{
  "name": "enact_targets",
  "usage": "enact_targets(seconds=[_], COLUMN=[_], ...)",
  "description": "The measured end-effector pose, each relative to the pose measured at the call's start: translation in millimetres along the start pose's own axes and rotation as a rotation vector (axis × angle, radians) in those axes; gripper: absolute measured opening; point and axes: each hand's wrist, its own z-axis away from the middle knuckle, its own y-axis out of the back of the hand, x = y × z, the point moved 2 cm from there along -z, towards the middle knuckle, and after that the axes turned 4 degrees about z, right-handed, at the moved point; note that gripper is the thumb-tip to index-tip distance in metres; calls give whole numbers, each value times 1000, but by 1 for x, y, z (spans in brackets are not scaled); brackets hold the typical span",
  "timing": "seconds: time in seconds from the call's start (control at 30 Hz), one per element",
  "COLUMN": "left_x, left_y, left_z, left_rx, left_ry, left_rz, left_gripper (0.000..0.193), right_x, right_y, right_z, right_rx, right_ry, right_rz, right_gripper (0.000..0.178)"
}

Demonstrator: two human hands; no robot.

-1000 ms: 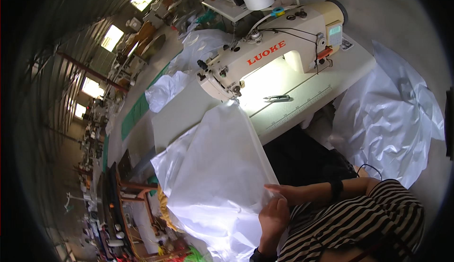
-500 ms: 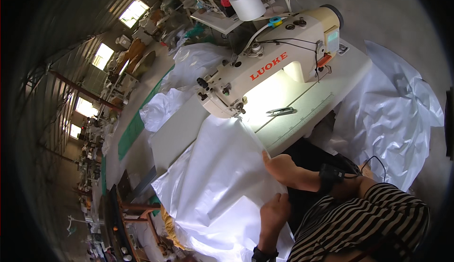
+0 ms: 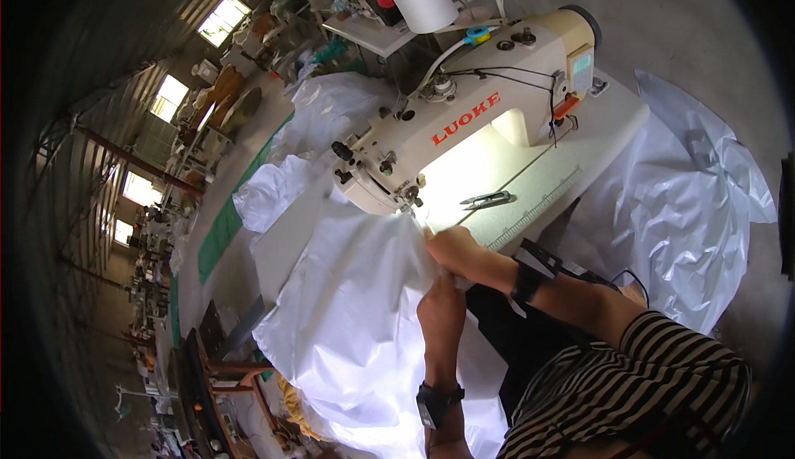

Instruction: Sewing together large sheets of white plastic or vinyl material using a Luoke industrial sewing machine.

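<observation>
A shiny white sheet [image 3: 348, 293] hangs over the front of the sewing machine [image 3: 472, 103], its upper end lying under the lit needle area. My right hand [image 3: 460, 253] is closed on the right edge of this sheet, fingertips just in front of the presser foot [image 3: 411, 210]. Just below it, my left hand [image 3: 441, 314] is closed on the same edge, knuckles up, nearly touching the right hand. The fingertips of both hands are partly hidden. Thread snips [image 3: 487, 200] lie on the machine bed [image 3: 530, 210], to the right of the needle.
More white sheeting [image 3: 662, 219] is heaped at the right, and another pile [image 3: 273, 190] lies behind the machine's left side. A white thread cone [image 3: 425, 5] stands at the back. A wooden frame [image 3: 240, 368] is at lower left. Further machines line the left side.
Both hands have moved up and left toward the needle and come close together. The sheet's right edge is now gathered between them. The view has shifted slightly.
</observation>
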Motion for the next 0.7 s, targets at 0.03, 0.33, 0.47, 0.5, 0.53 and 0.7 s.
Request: enact_targets(seconds=[0.03, 0.33, 0.47, 0.5, 0.53, 0.7], left_x=[-1, -23, -46, -52, -57, -48], left_y=[-1, -40, -78, -84, -86, -26], left_z=[-1, 127, 194, 203, 212, 213], left_rx=[15, 112, -144, -190, -257, 37], left_ry=[46, 427, 418, 439, 470, 583], left_rz=[84, 766, 694, 637, 574, 708], left_gripper=[27, 48, 51, 50, 50, 45], right_x=[2, 32, -5, -14, -23, -52], right_y=[4, 13, -17, -18, -16, 25], right_z=[-5, 173, 222, 226, 228, 219], right_rx=[-3, -240, -594, -607, -647, -175], right_ry=[9, 6, 194, 202, 251, 664], right_rz=[-18, -895, -1030, -1035, -1135, -787], right_gripper=[32, 34, 40, 40, 39, 33])
